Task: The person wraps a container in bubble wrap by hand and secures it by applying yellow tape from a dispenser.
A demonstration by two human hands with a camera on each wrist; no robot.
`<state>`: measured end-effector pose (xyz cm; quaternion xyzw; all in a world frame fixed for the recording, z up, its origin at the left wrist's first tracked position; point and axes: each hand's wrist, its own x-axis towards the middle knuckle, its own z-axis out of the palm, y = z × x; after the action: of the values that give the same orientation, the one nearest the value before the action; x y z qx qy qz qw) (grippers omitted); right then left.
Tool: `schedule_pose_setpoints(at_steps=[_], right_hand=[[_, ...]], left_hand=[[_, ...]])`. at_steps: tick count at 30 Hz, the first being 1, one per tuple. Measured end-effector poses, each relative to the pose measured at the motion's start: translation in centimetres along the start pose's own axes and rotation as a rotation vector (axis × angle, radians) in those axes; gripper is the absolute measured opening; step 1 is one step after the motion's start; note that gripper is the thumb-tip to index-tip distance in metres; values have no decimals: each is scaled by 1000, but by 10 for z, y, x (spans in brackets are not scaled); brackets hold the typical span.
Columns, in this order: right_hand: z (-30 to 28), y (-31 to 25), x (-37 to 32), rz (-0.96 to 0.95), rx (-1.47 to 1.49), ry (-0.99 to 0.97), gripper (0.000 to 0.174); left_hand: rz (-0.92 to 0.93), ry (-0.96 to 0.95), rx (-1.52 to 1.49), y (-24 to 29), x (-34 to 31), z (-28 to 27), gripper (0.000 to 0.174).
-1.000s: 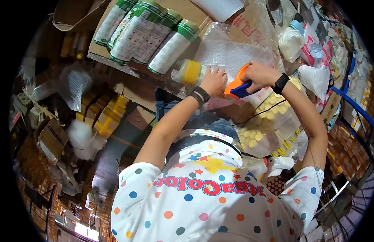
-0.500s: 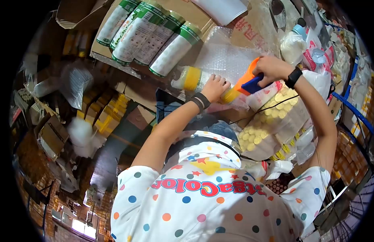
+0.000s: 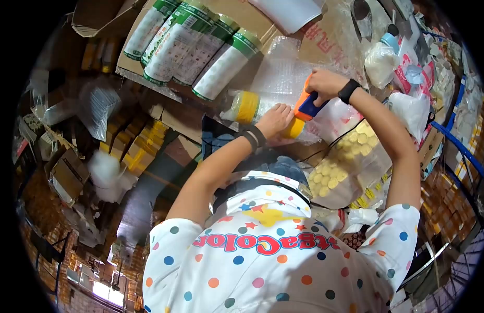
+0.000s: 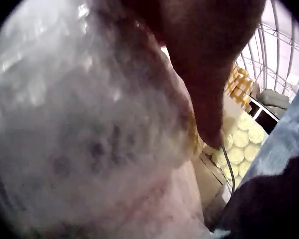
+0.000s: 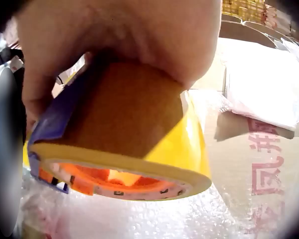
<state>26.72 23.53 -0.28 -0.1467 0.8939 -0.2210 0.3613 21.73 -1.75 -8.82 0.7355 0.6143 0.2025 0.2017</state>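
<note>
In the head view my left hand grips a cylinder in bubble wrap lying on its side. A yellow tape band circles its left end; a second yellow strip shows beside my fingertips. The left wrist view has the wrapped cylinder close up, my thumb along its side. My right hand holds an orange and blue tape dispenser close against the cylinder's right end. Its wide yellow tape roll fills the right wrist view, my fingers around the dispenser.
Several green-and-white cylinders lie side by side on cardboard at the back left. A bubble wrap sheet is spread behind my hands. To the right are clear-packed round pale yellow pieces, a dark cord and a white bag.
The dispenser swung away up and right with a yellow strip stretched to the cylinder, then came back down-left against it. My left hand stayed on the cylinder, shifting slightly.
</note>
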Motion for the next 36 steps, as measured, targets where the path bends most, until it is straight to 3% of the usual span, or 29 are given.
schedule_pose_setpoints(at_steps=[2,5,6,10,13,15,18,21,23,25,27,28,29,30,33,35,36], right_hand=[[-6,-8,-3,3,-102,-15,28],[0,-12,-8,-22,-143,72,28],[1,-17,-9,-30,-160,108,28],[-6,-46,-23,56,-131,61,27],[2,-91,-45,138,-122,39,29],[29,-109,-53,93,-36,234,28],[49,-120,-48,155,-18,256,29],[53,-115,-47,214,35,260,31],[56,-111,-48,251,79,245,31],[62,-102,-47,216,99,300,27],[59,-94,-47,194,128,279,27],[60,-91,-46,195,117,276,28],[62,-91,-45,192,128,294,29],[62,-91,-44,189,139,311,29],[71,-89,-41,198,153,325,33],[79,-87,-48,219,209,345,35],[84,-88,-56,245,279,337,36]], left_hand=[[4,66,65,-14,-7,8,49],[-58,-213,296,-31,-17,-25,57],[1,-315,283,-36,-14,-31,60],[202,-338,304,-40,-8,-47,63],[454,39,458,-48,-15,-45,41],[514,41,462,-53,-23,-44,41],[480,41,404,-55,-35,-43,44],[-10,109,127,-22,-76,-44,47],[-656,238,-513,7,-85,-41,66],[-1130,271,-904,18,-71,-27,68],[-1169,409,-1082,13,-42,-13,84],[-1338,462,-1365,26,-14,-38,107],[-1643,362,-1326,19,9,-34,125],[-1641,568,-1403,34,24,-44,127],[-1731,538,-969,5,32,43,122],[-1691,441,-904,22,41,-9,116],[-1626,587,-1102,29,39,-24,101]])
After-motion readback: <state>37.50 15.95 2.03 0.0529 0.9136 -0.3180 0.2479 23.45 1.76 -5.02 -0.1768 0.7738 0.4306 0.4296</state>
